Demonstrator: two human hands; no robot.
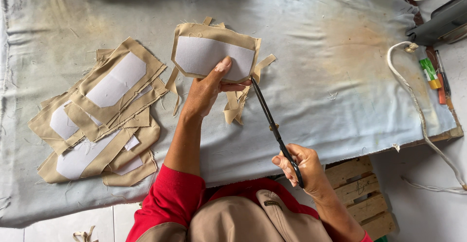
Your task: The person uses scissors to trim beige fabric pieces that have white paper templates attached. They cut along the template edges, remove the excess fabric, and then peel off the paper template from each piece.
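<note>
We are trimming a tan fabric piece [214, 52] with grey lining over the cloth-covered worktop [340, 86], our left hand [204, 93] pinching its lower edge while our right hand [304, 166] is gripping black scissors [272, 125], tips at the piece's right edge. Next, we judge, the blades should be following the lining's edge, clear of the thumb; a stack of like pieces [97, 115] is lying well left of the grip, cut strips [236, 106] just beneath it.

Left hand [206, 90]: arm stretched forward, red sleeve pushed to the elbow, forearm bare. Thumb extended upward, pressed flat on top; fingers [237, 86] curled beneath, pinching. Right hand [302, 166]: held lower and closer to the body, wrist bent, fingers closed in a grip, knuckles up. The two hands sit well apart.
</note>
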